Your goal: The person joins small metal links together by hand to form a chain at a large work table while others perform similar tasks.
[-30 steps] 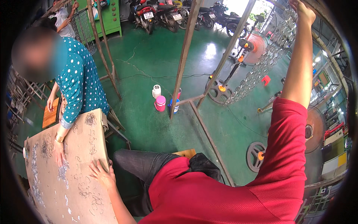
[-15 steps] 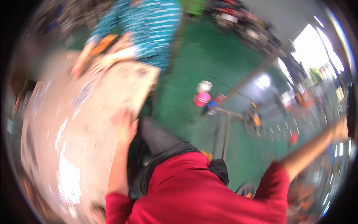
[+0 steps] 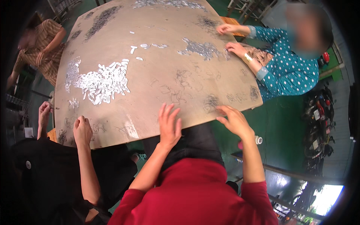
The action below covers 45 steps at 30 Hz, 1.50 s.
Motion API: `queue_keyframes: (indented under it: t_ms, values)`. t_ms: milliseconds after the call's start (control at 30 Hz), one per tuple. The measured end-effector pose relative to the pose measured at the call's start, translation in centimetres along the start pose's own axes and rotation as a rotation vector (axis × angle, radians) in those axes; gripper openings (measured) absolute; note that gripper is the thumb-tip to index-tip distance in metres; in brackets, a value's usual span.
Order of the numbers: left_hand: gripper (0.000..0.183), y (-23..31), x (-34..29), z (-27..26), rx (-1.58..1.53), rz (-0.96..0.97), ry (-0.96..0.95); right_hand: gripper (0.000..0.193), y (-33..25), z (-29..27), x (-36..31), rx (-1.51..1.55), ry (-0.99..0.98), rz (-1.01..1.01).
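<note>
Black wiry clump [image 3: 210, 101] | beside right hand [image 3: 236, 120] | white oblong pieces [image 3: 105, 83] heaped

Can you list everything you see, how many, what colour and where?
table: one, tan, centre
white pieces: many, white, table's left
silver pieces: many, silver, table's right and far side
dark bits: many, blackish, in clusters around the table
workers: three, in teal dots, brown stripes and black; right, far left, near left
bracelet: one, gold, teal worker's wrist
motorbikes: several, mostly dark, far right
containers: two, white and pink, by the right forearm
floor: one, green, below
shirt: one, red, bottom
left hand: one, bare, table's near edge
right hand: one, bare, near edge, by dark bits
</note>
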<state>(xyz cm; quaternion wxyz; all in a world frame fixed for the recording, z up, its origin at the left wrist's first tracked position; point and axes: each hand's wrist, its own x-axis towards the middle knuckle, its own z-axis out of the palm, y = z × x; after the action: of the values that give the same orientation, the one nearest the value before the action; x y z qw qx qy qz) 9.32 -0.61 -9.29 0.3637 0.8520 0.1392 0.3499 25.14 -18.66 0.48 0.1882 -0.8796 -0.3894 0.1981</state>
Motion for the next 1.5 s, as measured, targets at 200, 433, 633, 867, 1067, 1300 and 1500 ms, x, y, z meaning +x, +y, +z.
queue_keyframes:
  t_ms: [200, 433, 633, 867, 1067, 1300, 1500]
  values:
    - [0.038, -3.7, 0.2, -4.8, 0.235, -0.114, 0.084, 0.028, 3.2, 3.3, 10.7, 0.003, 0.077, -0.103]
    - [0.035, -6.6, -2.0, -6.0, 0.408, -0.219, 0.096, 0.045, 4.7, 6.8, 19.9, -0.122, 0.457, 0.014]
    - [0.033, -6.1, -1.8, -5.6, 0.513, -0.259, 0.049, 0.050, 4.1, 9.9, 17.8, 0.008, 0.366, -0.133]
    - [0.031, -6.1, -1.9, -5.5, 0.505, -0.259, 0.091, 0.035, -0.2, 5.9, 14.1, 0.218, 0.343, -0.220]
    - [0.030, -7.6, 4.7, -6.7, 0.373, -0.289, 0.370, 0.026, -1.8, 4.7, 17.1, 0.256, 0.279, -0.323]
    - [0.034, -22.7, 22.6, -12.1, 0.404, -0.286, 0.445, 0.026, -4.2, 7.0, 33.3, 0.272, 0.255, -0.430]
    - [0.066, -40.1, 31.2, -17.7, 0.422, -0.666, 0.476, 0.034, -3.5, 8.7, 42.0, 0.289, 0.346, -0.289]
